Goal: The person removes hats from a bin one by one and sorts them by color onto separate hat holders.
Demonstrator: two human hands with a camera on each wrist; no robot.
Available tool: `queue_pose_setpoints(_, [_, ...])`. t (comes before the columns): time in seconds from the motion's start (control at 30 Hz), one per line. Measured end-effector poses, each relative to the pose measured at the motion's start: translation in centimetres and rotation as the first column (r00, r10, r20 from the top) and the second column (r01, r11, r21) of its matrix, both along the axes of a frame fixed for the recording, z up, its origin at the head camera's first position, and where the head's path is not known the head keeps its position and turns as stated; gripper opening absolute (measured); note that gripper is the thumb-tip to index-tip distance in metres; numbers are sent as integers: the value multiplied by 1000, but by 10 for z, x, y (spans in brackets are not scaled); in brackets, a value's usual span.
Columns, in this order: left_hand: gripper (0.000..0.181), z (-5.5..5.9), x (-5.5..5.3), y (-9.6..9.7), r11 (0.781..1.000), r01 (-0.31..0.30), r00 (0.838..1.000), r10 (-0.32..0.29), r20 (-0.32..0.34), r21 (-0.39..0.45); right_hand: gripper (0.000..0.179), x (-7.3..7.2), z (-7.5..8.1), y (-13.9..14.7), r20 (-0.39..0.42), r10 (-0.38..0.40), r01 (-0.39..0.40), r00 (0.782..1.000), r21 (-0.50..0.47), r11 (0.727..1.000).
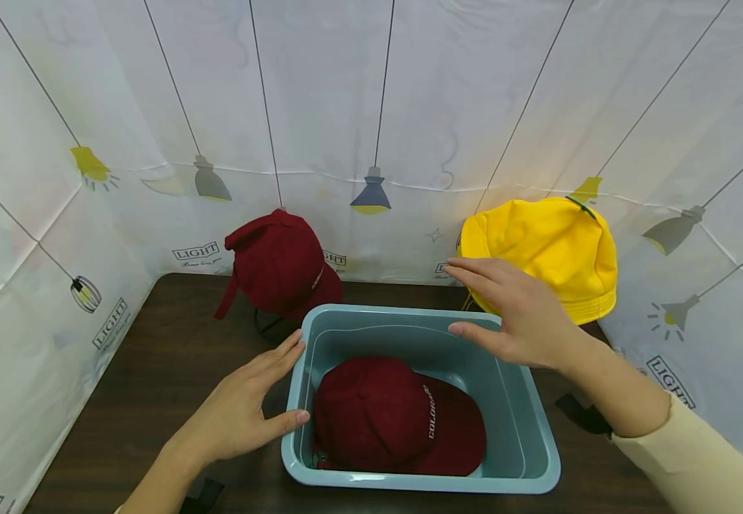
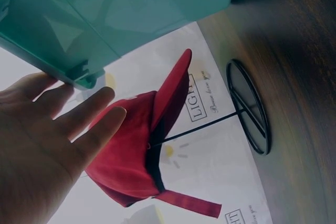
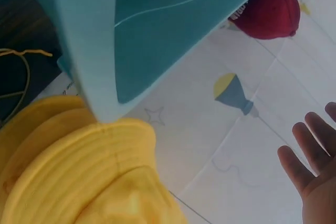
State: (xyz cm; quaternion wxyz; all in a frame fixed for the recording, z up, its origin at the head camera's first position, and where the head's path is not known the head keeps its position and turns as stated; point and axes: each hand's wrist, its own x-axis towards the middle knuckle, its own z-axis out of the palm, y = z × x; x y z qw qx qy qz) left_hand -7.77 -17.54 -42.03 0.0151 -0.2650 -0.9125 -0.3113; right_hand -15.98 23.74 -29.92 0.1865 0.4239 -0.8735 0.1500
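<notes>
In the blue basin (image 1: 448,482), one red cap (image 1: 371,410) is contained. The fingers of the left hand (image 1: 249,403) are held straight at its left rim, contact being unclear; those of the right hand (image 1: 522,310), likewise, above the far rim. The yellow hat (image 1: 557,250) is partly hidden; the black ring base (image 2: 249,116) is shown whole only from the left wrist.

We count two hands, one left hand (image 1: 245,410) and one right hand (image 1: 519,310); two dark red caps, a nearer cap (image 1: 371,414) and a farther cap (image 1: 278,260); one yellow hat (image 1: 538,246); one blue bin (image 1: 422,482); one dark tabletop (image 1: 153,357); one black wire stand (image 2: 240,111); and one yellowish wire frame (image 3: 27,72), only partly visible to us.
</notes>
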Motion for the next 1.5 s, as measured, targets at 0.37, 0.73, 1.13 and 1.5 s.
queue_pose_setpoints(0.37, [88,-1,0,0,1000,12,1000,-11,-18,14,79,3,-10,-19,62,49,-50,997,9,999])
queue_pose_setpoints(0.73, [88,-2,0,-1,1000,14,1000,-14,-18,11,77,6,-18,-33,145,77,-78,986,6,997])
queue_pose_setpoints(1.13, [88,-2,0,0,1000,11,1000,-11,-8,10,88,14,-29,-52,386,17,-61,922,101,993])
queue_pose_setpoints(1.5, [89,-1,-1,0,1000,8,1000,-8,-9,11,90,15,-35,-67,482,17,-110,876,165,980])
